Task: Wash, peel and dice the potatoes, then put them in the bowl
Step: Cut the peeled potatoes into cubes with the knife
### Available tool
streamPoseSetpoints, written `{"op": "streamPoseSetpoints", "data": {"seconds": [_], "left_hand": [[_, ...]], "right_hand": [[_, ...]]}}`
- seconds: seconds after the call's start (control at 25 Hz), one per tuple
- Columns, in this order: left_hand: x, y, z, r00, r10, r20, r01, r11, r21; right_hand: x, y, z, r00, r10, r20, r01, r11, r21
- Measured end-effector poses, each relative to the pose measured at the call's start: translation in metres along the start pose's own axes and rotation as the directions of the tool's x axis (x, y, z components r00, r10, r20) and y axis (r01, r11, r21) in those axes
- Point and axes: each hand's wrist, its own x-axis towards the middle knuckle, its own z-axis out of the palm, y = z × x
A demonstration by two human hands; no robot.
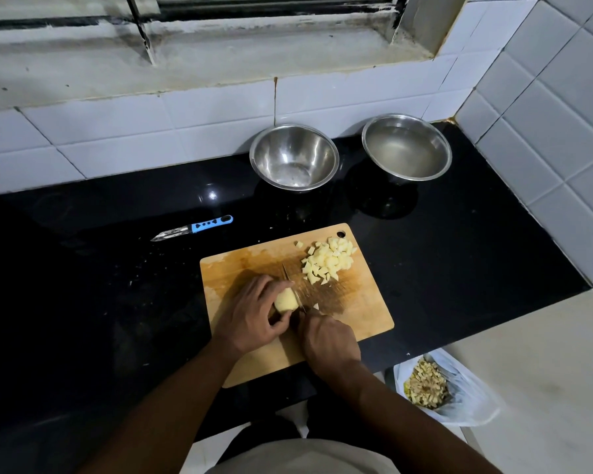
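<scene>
A: Where is the potato now?

B: The peeled potato (286, 301) lies on the cutting board (240, 268), near the middle of it and a little toward the front edge. The left hand (250, 314) holds it: the fingers are curled over its top and the thumb is bent against its near end.

A: And the other hand?

B: The right hand (329, 340) is closed round the handle of the knife (293, 285). The handle itself is hidden under the hand. The blade runs away from the person and stands against the right end of the potato.

A: Is some of it already cut?

B: Yes. A heap of potato cubes (327, 260) sits near the far right corner of the board, just under the hanging hole. One small piece (316, 306) lies alone beside the blade, close to the right hand.

A: Where are the bowls?

B: Two steel bowls stand at the far edge of the black counter (117, 268), against the tiled wall. The empty bowl (294, 157) is behind the board. The bowl with water (406, 147) is to the right of it, near the far right corner of the counter. They stand apart from each other.

A: Anything else on the counter?

B: A peeler (194, 228) with a blue handle lies left of the board's far left corner, not touching the board. Below the front edge of the counter, at the right, an open plastic bag (459, 395) holds potato peels (425, 386).
</scene>
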Motion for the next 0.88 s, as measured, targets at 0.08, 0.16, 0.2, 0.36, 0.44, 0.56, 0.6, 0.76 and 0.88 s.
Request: {"op": "streamPoseSetpoints", "data": {"seconds": [0.08,0.16,0.2,0.36,0.44,0.56,0.6,0.76,0.88], "left_hand": [[0.000,0.000,0.000,1.000,-0.008,0.027,0.007,0.999,0.053],[0.001,0.001,0.000,0.998,-0.008,0.056,0.002,0.995,0.102],[0.002,0.001,0.000,0.998,-0.003,0.058,-0.004,0.993,0.116],[0.001,0.003,0.000,0.999,0.009,0.038,-0.014,0.991,0.136],[0.001,0.005,-0.001,1.000,0.023,0.018,-0.025,0.988,0.154],[0.001,0.006,-0.001,1.000,0.022,-0.001,-0.021,0.989,0.149],[0.001,0.006,0.000,1.000,0.020,-0.002,-0.019,0.988,0.151],[-0.001,0.004,0.001,1.000,0.025,-0.007,-0.024,0.988,0.154],[-0.004,0.005,0.000,0.999,0.026,-0.040,-0.020,0.991,0.131]], "right_hand": [[-0.002,-0.001,-0.001,0.999,-0.013,0.049,0.015,0.998,-0.056],[-0.005,-0.001,-0.002,0.998,-0.004,0.069,0.008,0.998,-0.062],[-0.007,-0.001,-0.001,0.997,-0.002,0.072,0.006,0.998,-0.055],[-0.030,0.007,0.010,0.998,0.036,0.055,-0.040,0.997,0.066],[-0.045,0.012,0.015,0.999,0.043,0.029,-0.047,0.991,0.125],[-0.065,0.018,0.021,0.999,0.041,-0.010,-0.039,0.990,0.136],[-0.069,0.020,0.024,0.999,0.041,-0.021,-0.038,0.991,0.127],[-0.083,0.022,0.036,0.992,0.113,-0.064,-0.097,0.972,0.212],[-0.078,0.018,0.029,0.972,0.203,-0.119,-0.160,0.941,0.299]]}}
